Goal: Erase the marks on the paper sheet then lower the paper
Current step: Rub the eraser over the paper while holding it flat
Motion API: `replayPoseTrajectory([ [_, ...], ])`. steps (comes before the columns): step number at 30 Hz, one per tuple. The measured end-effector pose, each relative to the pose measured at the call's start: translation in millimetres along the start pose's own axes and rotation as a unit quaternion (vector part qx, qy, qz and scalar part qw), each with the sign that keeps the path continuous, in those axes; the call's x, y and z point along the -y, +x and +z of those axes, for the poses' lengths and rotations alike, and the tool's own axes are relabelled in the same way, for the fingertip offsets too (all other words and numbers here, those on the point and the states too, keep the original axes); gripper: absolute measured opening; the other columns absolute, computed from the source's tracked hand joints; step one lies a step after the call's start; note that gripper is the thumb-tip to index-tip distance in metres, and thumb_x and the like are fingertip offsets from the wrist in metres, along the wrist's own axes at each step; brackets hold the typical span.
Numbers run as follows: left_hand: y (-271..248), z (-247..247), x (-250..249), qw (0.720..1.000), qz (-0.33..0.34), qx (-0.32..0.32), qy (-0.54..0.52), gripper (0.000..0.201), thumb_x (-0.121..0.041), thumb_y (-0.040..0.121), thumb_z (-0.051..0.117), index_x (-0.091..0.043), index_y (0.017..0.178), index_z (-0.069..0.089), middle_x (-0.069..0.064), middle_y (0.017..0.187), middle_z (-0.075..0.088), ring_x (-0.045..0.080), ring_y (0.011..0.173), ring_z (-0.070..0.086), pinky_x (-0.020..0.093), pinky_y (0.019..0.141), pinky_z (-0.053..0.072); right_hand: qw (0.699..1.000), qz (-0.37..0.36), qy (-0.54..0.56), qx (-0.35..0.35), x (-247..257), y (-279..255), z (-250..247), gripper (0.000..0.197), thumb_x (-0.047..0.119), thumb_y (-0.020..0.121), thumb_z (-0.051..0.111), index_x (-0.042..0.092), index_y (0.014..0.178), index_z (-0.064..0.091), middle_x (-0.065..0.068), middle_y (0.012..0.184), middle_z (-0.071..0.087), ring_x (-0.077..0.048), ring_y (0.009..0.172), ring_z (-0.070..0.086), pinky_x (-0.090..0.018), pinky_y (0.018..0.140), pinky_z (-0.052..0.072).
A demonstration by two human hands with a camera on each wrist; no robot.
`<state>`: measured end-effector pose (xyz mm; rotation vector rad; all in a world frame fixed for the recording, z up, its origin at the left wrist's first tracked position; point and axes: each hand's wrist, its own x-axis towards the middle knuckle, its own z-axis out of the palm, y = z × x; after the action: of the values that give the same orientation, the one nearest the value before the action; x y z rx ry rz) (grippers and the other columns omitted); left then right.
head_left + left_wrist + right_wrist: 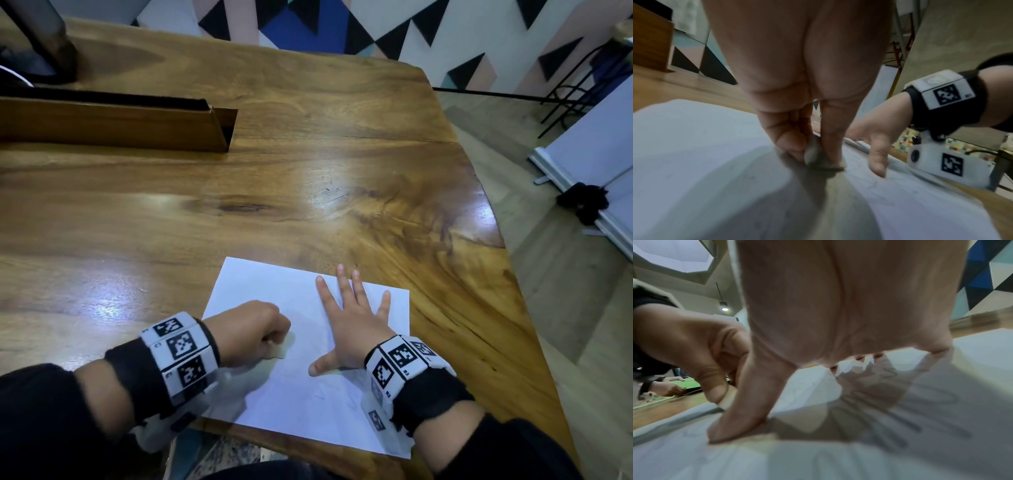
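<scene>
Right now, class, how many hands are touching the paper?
2: the left hand pinches an eraser against the paper; the right hand presses flat on it.

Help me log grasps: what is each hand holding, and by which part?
The left hand pinches a small eraser by its upper sides. The right hand holds nothing; it presses flat on the paper sheet.

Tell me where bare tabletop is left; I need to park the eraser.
Bare wood lies between the paper sheet and the wooden box, also left of the left hand. The sheet is crowded: both hands, the right hand flat.
</scene>
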<state>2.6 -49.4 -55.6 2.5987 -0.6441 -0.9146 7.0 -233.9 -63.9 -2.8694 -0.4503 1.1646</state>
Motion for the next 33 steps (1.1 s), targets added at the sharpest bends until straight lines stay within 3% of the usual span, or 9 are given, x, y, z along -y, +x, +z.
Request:
replayPoseTrajectory([
  [3, 17, -17, -3, 0.999, -0.014, -0.050, 0.004, 0.008, -0.014, 0.077, 0.060, -0.019, 0.073, 0.056, 0.000, 0.080, 0.050, 0.018, 0.077, 0.046, 0.025, 0.063, 0.032, 1.000, 0.002, -0.005, 0.000, 0, 0, 0, 0.138, 0.069, 0.063, 0.072, 0.030, 0.143, -0.034, -0.003, 0.144, -0.050, -0.026, 0.136, -0.042, -0.068, 0.106, -0.012],
  [7, 29, -21, -2, 0.987, -0.030, -0.156, -0.016, 0.014, -0.012, 0.080, 0.057, -0.019, 0.074, 0.047, -0.002, 0.076, 0.041, 0.020, 0.076, 0.042, 0.025, 0.065, 0.029, 1.000, 0.001, -0.002, -0.001, 1, 0, -1, 0.138, 0.068, 0.063, 0.072, 0.031, 0.143, -0.034, -0.003, 0.144, -0.050, -0.026, 0.136, -0.042, -0.068, 0.106, -0.012],
  [13, -2, -3, -4, 0.999, 0.014, 0.031, -0.008, 0.009, -0.017, 0.078, 0.062, -0.018, 0.070, 0.058, 0.003, 0.084, 0.055, 0.017, 0.077, 0.049, 0.025, 0.064, 0.038, 1.000, 0.000, -0.001, -0.004, 1, 1, 0, 0.139, 0.069, 0.062, 0.073, 0.030, 0.143, -0.033, -0.004, 0.145, -0.049, -0.027, 0.136, -0.040, -0.068, 0.106, -0.012],
  [15, 7, -14, -6, 1.000, -0.003, 0.007, -0.006, 0.007, -0.015, 0.075, 0.063, -0.014, 0.082, 0.064, 0.004, 0.084, 0.061, 0.016, 0.077, 0.051, 0.022, 0.061, 0.038, 1.000, -0.001, -0.001, -0.005, 1, 1, 0, 0.139, 0.069, 0.062, 0.073, 0.030, 0.143, -0.033, -0.004, 0.145, -0.049, -0.027, 0.136, -0.040, -0.068, 0.106, -0.012],
  [18, 34, -32, -9, 0.991, -0.044, -0.120, -0.030, 0.015, -0.014, 0.076, 0.063, -0.010, 0.090, 0.064, -0.001, 0.074, 0.058, 0.019, 0.075, 0.050, 0.018, 0.053, 0.031, 1.000, -0.001, 0.002, -0.004, 0, 1, 0, 0.139, 0.068, 0.062, 0.073, 0.031, 0.143, -0.033, -0.004, 0.145, -0.049, -0.027, 0.136, -0.040, -0.069, 0.106, -0.012],
  [23, 57, -33, -14, 0.981, -0.055, -0.181, -0.035, 0.013, -0.010, 0.079, 0.061, -0.003, 0.090, 0.060, 0.009, 0.088, 0.051, 0.030, 0.088, 0.055, 0.026, 0.065, 0.031, 1.000, -0.003, 0.003, -0.006, 0, 0, 1, 0.138, 0.068, 0.062, 0.073, 0.031, 0.142, -0.033, -0.003, 0.145, -0.049, -0.027, 0.137, -0.040, -0.069, 0.107, -0.011],
  [26, 39, -20, -18, 0.990, -0.003, -0.140, -0.030, 0.007, -0.010, 0.079, 0.059, -0.004, 0.082, 0.059, 0.006, 0.083, 0.049, 0.022, 0.076, 0.047, 0.026, 0.062, 0.027, 1.000, -0.003, 0.003, -0.010, 0, 1, 1, 0.138, 0.068, 0.062, 0.073, 0.032, 0.142, -0.034, -0.003, 0.145, -0.049, -0.027, 0.137, -0.039, -0.069, 0.107, -0.011],
  [30, 17, -5, -20, 0.999, 0.030, 0.016, 0.016, 0.006, -0.017, 0.077, 0.061, -0.011, 0.078, 0.059, 0.010, 0.090, 0.061, 0.020, 0.077, 0.051, 0.027, 0.066, 0.039, 1.000, -0.001, 0.005, -0.006, 0, 1, 1, 0.138, 0.069, 0.062, 0.072, 0.030, 0.143, -0.033, -0.003, 0.145, -0.049, -0.027, 0.137, -0.040, -0.068, 0.107, -0.012],
  [33, 21, -9, -15, 0.998, 0.005, -0.065, 0.002, 0.005, -0.017, 0.081, 0.059, -0.015, 0.078, 0.056, 0.005, 0.084, 0.051, 0.020, 0.078, 0.048, 0.028, 0.069, 0.037, 1.000, -0.001, 0.005, -0.006, 0, 1, 1, 0.138, 0.069, 0.062, 0.073, 0.031, 0.143, -0.033, -0.003, 0.145, -0.049, -0.027, 0.137, -0.040, -0.068, 0.107, -0.012],
])
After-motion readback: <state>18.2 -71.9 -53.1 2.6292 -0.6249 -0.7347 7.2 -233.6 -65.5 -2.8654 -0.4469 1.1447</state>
